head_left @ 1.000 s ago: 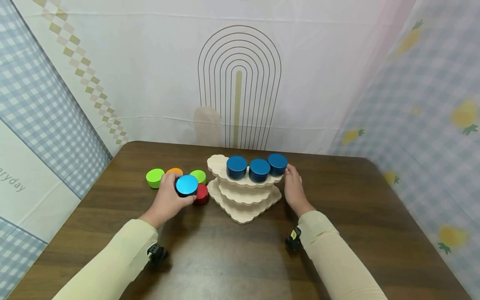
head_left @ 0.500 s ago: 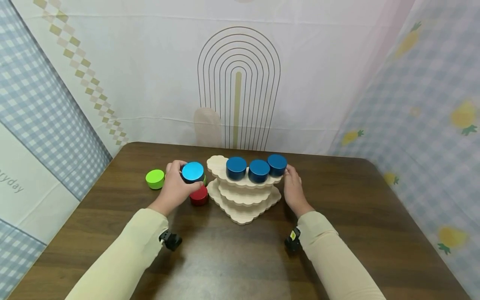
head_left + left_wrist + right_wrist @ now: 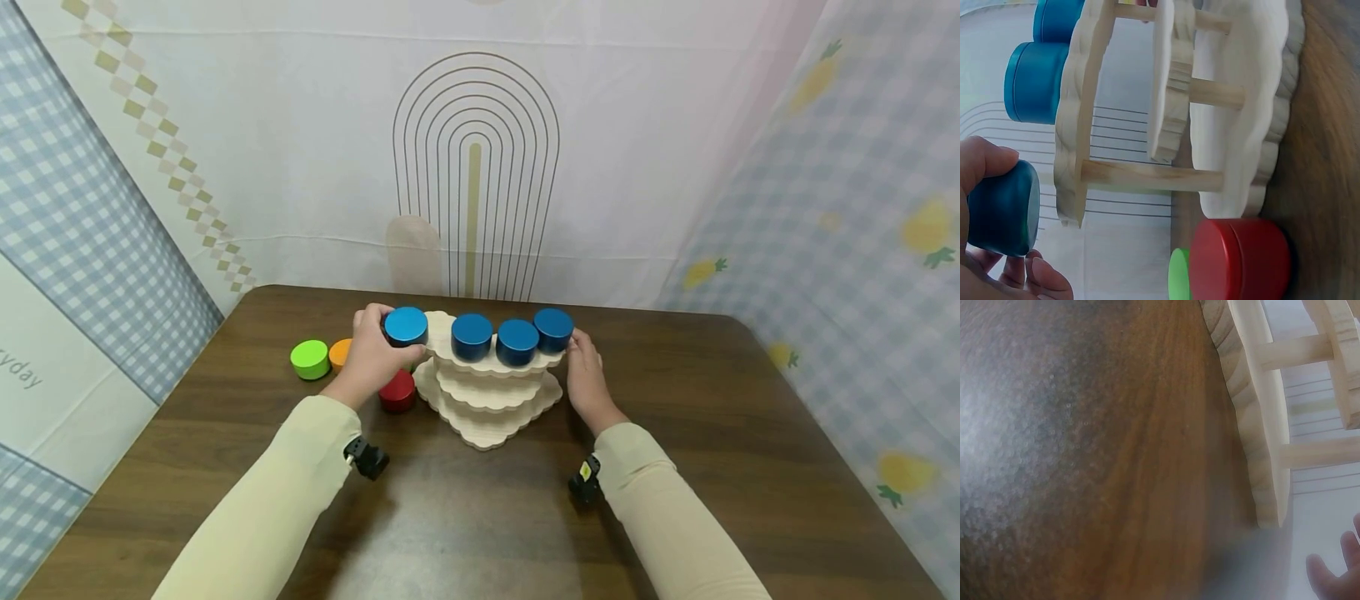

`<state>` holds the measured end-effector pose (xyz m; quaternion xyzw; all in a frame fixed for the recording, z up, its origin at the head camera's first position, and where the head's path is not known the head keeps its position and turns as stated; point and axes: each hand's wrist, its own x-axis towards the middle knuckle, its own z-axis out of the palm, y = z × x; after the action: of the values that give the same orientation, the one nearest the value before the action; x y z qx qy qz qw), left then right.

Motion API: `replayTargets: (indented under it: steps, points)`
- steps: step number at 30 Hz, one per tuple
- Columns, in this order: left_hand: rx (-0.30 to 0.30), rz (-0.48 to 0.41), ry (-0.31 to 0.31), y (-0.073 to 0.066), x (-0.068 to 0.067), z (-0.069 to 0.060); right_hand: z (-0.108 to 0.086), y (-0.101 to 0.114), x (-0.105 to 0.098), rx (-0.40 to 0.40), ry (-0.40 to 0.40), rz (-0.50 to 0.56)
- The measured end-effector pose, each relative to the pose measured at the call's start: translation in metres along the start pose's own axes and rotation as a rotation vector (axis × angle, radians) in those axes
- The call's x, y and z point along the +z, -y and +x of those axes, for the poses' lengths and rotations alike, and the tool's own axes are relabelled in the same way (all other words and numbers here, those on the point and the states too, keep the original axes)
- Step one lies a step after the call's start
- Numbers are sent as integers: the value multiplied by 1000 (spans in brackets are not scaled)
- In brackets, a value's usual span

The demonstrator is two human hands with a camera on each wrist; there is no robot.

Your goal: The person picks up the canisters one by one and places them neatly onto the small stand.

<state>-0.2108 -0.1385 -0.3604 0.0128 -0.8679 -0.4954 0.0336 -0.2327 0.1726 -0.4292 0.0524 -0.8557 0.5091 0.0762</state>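
Note:
My left hand pinches a small round blue tin between thumb and fingers. The tin is just left of the top tier of a three-tiered pale wooden stand with scalloped edges. In the left wrist view, a gap shows between the held blue tin and the tier. Three more blue tins, such as the middle one, stand on that tier. My right hand is at the tier's right end with fingers fairly straight; whether it touches cannot be told. The right wrist view shows only some fingertips.
Left of the stand, a red tin sits on the brown table near the lowest tier. Further left are a green tin and an orange tin. Another green tin is partly hidden behind the red one.
My left hand has carried the blue tin right and farther back, from above the loose tins to beside the top tier. The orange tin shows again. My right hand has stayed in place.

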Motion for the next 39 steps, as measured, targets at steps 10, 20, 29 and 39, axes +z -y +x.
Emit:
replayTargets:
  steps: [10, 20, 29, 39]
  points:
    - [-13, -16, 7, -10, 12, 10, 0, -1, 1, 8, -5, -7]
    - [-4, -3, 31, -15, 23, 16, 0, -2, 0, 7, 5, -4]
    - [-14, 0, 55, -17, 24, 19, 1, -2, 1, 9, -1, 5]
    - [16, 22, 56, -13, 25, 18, 0, -2, 0, 21, 5, 10]
